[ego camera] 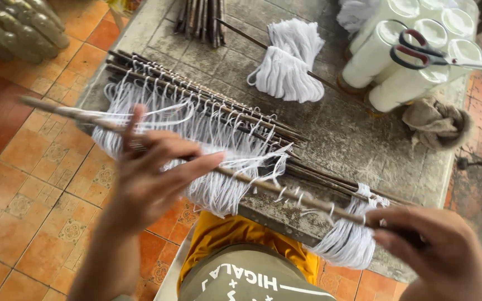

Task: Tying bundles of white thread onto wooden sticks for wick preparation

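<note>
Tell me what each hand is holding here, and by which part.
Both hands hold one long thin stick hung with white string loops: the right hand grips its near end, the left hand pinches it partway along.

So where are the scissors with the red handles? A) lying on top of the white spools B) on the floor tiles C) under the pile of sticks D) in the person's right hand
A: the scissors lie across the tops of the white spools at the far corner of the table.

White threads (218, 139); brown stick (241, 178)
</note>
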